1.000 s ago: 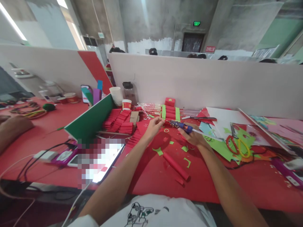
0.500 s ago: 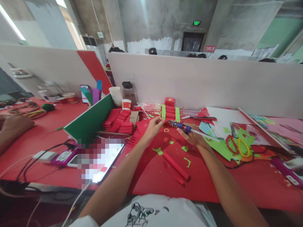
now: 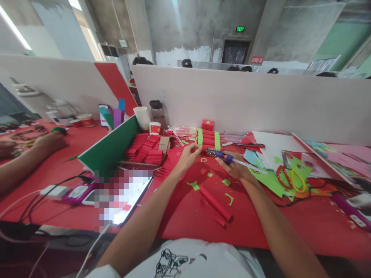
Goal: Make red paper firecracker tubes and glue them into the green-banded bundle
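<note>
My right hand (image 3: pixel 235 168) is wrapped round a blue glue gun (image 3: pixel 222 155), and a clear glue stick (image 3: pixel 251 165) juts from its back end. The gun's tip points left, close to the fingers of my left hand (image 3: pixel 189 155). Those fingers are pinched together; whatever sits between them is too small to make out. Just beyond both hands lies a row of red paper rolls (image 3: pixel 208 139) with two light-green strips. Nearer to me, a loose red roll (image 3: pixel 216 204) rests on the red table (image 3: pixel 185 224) among green paper scraps (image 3: pixel 193 185).
To the left, a green divider (image 3: pixel 110 148) stands beside stacked red paper pieces (image 3: pixel 145 146) and a lit tablet (image 3: pixel 133 199). Scissors (image 3: pixel 290 177) lie on green paper at right. A black-handled knife-like tool (image 3: pixel 249 145) lies behind. A co-worker's hand (image 3: pixel 50 144) is at far left.
The co-worker's hand at far left has reached forward and right to the dark green ball, and their other hand now shows. My own hands and the glue gun have hardly moved.
</note>
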Available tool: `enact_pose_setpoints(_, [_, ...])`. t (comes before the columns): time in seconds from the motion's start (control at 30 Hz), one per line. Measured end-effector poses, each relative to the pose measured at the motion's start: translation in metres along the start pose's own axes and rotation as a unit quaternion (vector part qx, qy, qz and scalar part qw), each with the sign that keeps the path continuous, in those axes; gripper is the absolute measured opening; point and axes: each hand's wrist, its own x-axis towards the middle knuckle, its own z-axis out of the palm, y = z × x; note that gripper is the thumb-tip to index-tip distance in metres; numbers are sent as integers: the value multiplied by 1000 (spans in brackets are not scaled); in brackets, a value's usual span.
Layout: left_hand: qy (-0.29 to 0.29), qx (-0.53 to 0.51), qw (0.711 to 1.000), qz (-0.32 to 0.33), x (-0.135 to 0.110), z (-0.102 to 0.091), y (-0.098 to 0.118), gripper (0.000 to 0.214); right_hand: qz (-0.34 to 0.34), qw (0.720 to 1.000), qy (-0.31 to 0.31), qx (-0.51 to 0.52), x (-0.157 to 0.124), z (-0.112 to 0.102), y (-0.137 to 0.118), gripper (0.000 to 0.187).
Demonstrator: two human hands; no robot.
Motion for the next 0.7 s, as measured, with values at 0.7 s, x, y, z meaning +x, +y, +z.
enact_pose_setpoints(0.7, [-4,0,1000,-8,0,0,0,20,0,1000,-3,-5,0,2,1,34])
